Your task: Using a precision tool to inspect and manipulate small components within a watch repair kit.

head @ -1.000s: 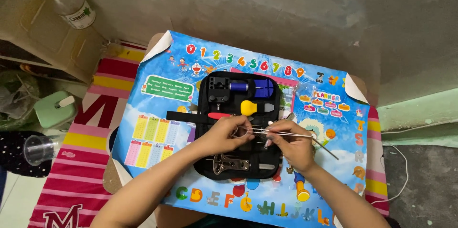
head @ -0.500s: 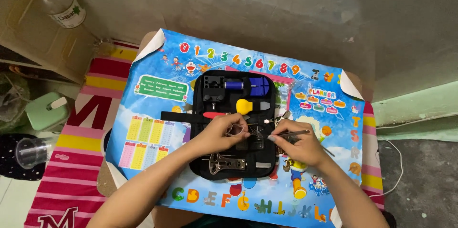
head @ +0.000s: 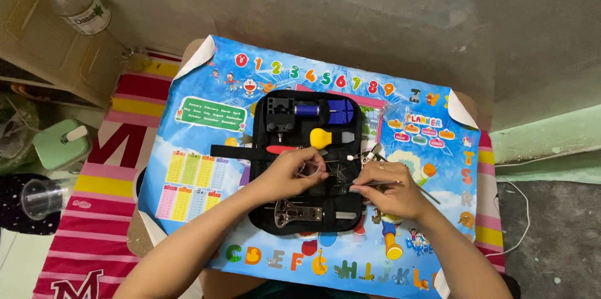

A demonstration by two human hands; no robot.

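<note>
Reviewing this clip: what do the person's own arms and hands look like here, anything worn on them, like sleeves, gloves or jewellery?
Both forearms are bare up to the bottom frame edge, with no sleeves in view. The left hand has no glove, and no ring or watch shows on it. The right hand is also ungloved; a small ring seems to sit on one finger, though it is too small to be sure. No wristbands or markings show.

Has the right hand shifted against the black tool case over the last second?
Cannot tell. The right hand holds thin tweezers at the right edge of the black tool case, near where it was; the head camera moved too.
</note>
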